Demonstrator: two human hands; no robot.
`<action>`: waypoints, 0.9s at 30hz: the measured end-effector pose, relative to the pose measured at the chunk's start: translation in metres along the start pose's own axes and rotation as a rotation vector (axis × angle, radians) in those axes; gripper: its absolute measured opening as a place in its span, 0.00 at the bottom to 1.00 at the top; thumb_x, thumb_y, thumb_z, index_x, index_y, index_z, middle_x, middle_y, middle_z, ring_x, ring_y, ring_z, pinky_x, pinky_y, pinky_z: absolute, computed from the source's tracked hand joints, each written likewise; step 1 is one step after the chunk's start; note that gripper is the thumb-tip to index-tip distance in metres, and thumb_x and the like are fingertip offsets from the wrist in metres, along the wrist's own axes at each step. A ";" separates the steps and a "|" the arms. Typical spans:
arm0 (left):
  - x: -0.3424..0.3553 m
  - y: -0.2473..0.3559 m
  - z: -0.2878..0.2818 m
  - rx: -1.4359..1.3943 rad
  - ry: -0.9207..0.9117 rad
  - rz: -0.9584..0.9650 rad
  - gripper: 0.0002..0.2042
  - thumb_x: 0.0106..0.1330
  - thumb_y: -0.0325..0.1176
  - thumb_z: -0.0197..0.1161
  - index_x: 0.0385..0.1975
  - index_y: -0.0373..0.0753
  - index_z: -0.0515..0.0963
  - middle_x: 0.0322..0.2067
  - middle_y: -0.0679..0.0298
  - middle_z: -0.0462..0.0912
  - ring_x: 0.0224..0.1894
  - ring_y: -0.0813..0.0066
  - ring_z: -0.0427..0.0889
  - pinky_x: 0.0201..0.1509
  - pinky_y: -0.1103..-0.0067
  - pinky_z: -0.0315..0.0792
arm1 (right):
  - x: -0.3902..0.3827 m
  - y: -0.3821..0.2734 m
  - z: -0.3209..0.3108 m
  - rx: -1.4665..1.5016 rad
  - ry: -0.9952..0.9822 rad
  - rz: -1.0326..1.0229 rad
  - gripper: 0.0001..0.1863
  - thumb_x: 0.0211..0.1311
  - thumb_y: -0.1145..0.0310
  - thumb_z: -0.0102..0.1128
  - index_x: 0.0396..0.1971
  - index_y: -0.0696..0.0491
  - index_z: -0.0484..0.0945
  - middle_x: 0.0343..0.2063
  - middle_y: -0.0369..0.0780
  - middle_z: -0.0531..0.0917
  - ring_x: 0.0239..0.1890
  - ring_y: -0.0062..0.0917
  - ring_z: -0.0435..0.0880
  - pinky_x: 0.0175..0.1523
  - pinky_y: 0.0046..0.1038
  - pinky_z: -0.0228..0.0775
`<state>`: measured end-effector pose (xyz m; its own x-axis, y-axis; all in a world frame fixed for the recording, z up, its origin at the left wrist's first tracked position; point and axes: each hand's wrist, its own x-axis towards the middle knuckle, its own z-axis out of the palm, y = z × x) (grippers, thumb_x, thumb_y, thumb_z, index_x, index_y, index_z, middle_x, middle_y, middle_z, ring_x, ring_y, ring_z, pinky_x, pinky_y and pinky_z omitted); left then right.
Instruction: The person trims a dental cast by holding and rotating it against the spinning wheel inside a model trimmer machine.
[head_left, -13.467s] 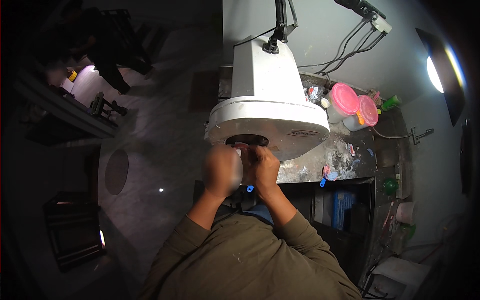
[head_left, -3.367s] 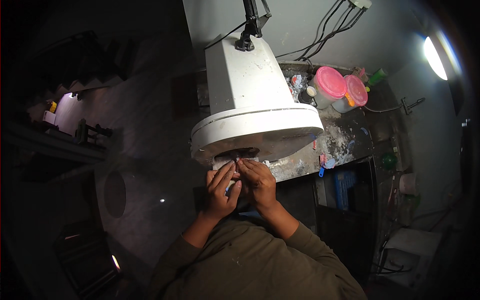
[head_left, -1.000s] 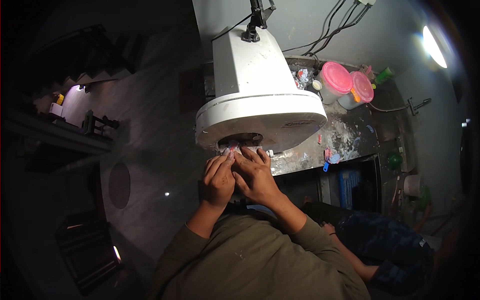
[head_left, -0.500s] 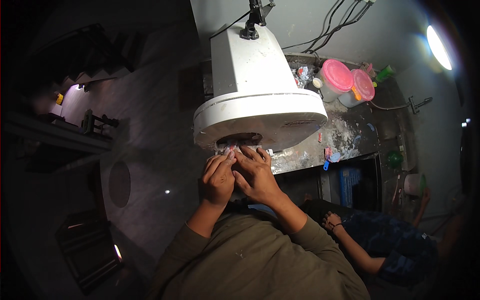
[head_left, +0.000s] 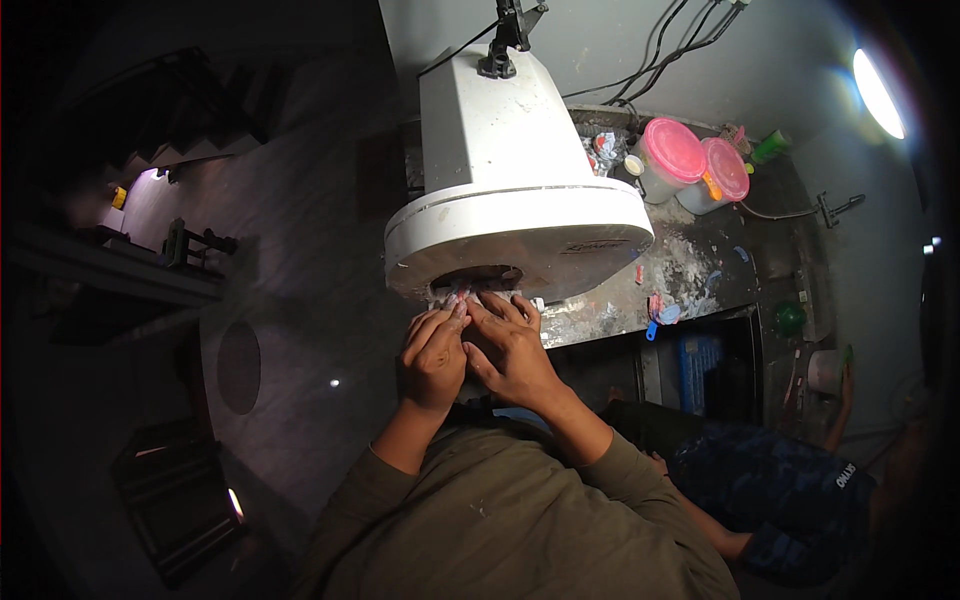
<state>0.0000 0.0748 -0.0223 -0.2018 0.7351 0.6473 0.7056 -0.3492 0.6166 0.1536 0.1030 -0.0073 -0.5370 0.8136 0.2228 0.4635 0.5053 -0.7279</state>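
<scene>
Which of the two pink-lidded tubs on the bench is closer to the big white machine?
The left pink-lidded tub. It sits right beside the white machine, while the other pink-lidded tub stands on its far side, further right toward the wall.

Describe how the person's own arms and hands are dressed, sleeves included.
Both hands are bare: no gloves, rings or watch that the head view shows on the left hand or the right hand. The forearms are uncovered too. Olive-green long sleeves are pushed up toward the elbows and belong to a plain olive-green top with no visible markings.
</scene>
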 end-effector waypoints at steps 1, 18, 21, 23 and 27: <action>0.000 0.000 -0.001 0.002 0.002 0.000 0.09 0.57 0.12 0.67 0.35 0.29 0.87 0.34 0.53 0.88 0.39 0.55 0.88 0.48 0.67 0.81 | 0.000 0.000 0.000 -0.001 -0.003 -0.001 0.33 0.63 0.66 0.66 0.68 0.58 0.73 0.54 0.49 0.86 0.72 0.43 0.70 0.78 0.51 0.43; -0.003 -0.022 -0.014 -0.008 0.005 -0.014 0.07 0.61 0.13 0.67 0.36 0.30 0.87 0.36 0.52 0.89 0.40 0.54 0.88 0.48 0.66 0.81 | 0.026 0.013 0.000 -0.179 0.333 0.024 0.11 0.61 0.65 0.75 0.41 0.53 0.88 0.36 0.42 0.89 0.39 0.39 0.85 0.48 0.36 0.71; 0.002 -0.019 -0.016 0.009 -0.013 0.020 0.06 0.61 0.14 0.68 0.35 0.29 0.86 0.37 0.52 0.88 0.38 0.54 0.87 0.46 0.66 0.81 | 0.030 0.014 0.005 -0.184 0.317 0.064 0.08 0.62 0.65 0.74 0.38 0.52 0.89 0.33 0.41 0.89 0.37 0.39 0.85 0.47 0.36 0.70; 0.002 -0.021 -0.015 0.001 -0.026 0.016 0.05 0.62 0.14 0.68 0.35 0.30 0.86 0.37 0.52 0.88 0.39 0.54 0.88 0.46 0.67 0.81 | 0.031 0.014 0.008 -0.149 0.355 0.091 0.08 0.63 0.65 0.74 0.35 0.53 0.90 0.30 0.42 0.89 0.33 0.39 0.85 0.46 0.35 0.71; -0.002 -0.019 -0.014 -0.109 -0.022 -0.134 0.06 0.62 0.19 0.72 0.37 0.30 0.86 0.38 0.53 0.89 0.41 0.57 0.89 0.48 0.69 0.82 | 0.033 0.012 0.006 -0.044 0.363 0.138 0.08 0.63 0.65 0.74 0.35 0.55 0.89 0.30 0.43 0.90 0.32 0.41 0.86 0.45 0.36 0.73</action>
<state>-0.0222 0.0712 -0.0290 -0.2736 0.7912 0.5470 0.5950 -0.3076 0.7425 0.1367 0.1344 -0.0123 -0.1871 0.9196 0.3453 0.5482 0.3895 -0.7402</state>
